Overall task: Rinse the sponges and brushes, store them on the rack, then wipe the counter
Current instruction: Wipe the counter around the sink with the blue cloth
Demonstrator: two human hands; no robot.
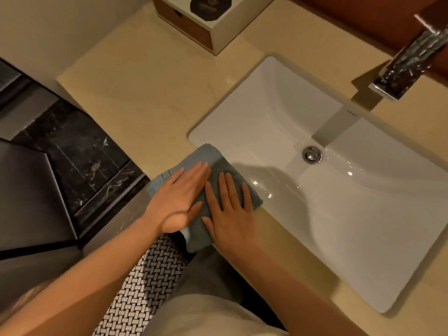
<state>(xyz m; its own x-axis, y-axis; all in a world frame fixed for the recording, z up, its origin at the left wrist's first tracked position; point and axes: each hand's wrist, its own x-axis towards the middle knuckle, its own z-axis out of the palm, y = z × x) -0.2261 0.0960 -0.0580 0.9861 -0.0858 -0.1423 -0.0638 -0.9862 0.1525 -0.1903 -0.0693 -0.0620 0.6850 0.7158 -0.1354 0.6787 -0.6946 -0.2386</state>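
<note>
Beige worktop (145,88) beside sink (278,98): grey cloth (225,166) pressed flat at sink's near-left corner by left hand (178,200) and right hand (230,212), fingers straight, nothing gripped; even wiping pressure presumably sought.

1. Warm yellow light throughout; plain beige wall (36,25) at upper left.
2. Dark veined marble floor (80,146) at left.
3. White rectangular sink (363,226) set in cream counter (145,81), centre-right.
4. Chrome faucet (407,66) at upper right, with reddish-brown panel (351,10) behind it.
</note>
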